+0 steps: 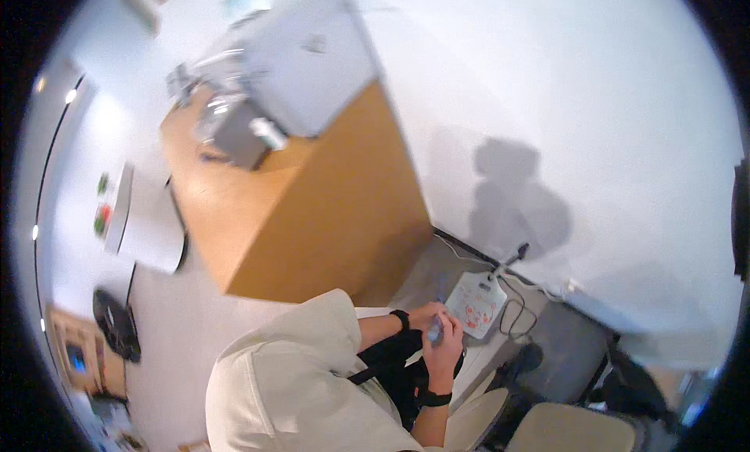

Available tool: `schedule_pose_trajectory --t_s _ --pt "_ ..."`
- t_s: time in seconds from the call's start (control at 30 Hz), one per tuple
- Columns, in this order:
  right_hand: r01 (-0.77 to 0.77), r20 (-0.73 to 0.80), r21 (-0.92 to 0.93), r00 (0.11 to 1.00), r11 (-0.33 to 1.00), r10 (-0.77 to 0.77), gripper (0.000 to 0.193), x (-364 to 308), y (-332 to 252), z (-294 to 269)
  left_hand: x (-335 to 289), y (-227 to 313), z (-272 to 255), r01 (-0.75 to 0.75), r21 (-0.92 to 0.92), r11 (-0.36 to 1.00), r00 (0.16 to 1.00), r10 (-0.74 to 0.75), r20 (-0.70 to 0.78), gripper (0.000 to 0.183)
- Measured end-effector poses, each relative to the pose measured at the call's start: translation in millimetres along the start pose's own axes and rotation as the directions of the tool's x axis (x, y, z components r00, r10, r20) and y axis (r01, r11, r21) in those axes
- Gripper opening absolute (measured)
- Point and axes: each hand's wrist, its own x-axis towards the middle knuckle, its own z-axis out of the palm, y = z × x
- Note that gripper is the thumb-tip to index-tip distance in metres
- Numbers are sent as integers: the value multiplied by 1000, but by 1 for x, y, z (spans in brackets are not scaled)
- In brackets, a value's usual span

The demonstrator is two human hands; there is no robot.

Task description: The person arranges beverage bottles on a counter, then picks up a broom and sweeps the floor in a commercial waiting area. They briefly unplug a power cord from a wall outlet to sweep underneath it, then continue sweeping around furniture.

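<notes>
We record our two bare forearms converging. Our left forearm [379, 332] runs from left to right, roughly level in view, ending in the left hand [424, 316]. Our right forearm [430, 426] rises from the near edge toward the far side, placing the right hand [447, 343] close against it. Right fingers are bent inward; left finger detail is unclear.

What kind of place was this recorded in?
Probably an office or showroom, though which is unclear: a wood-toned counter against a white wall, a beige seat, and a rounded white unit across the floor.
</notes>
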Motion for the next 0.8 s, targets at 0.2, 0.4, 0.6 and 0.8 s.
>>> schedule_pose_trajectory --t_s 0.2,0.4,0.6,0.8 --pt "99 172 -39 981 994 -91 28 -30 -67 -26 -46 158 -6 -253 -141 957 967 250 -44 30" --pt "168 333 11 929 986 -162 14 -38 -148 -61 -92 192 14 10 153 988 992 9 -127 21" --pt "276 469 46 842 960 -265 16 -43 -198 -75 -134 218 17 157 55 986 946 -134 -295 19" --pt "355 587 84 738 931 -334 22 -47 -238 -68 -172 192 30 189 42 981 879 -151 -452 23"
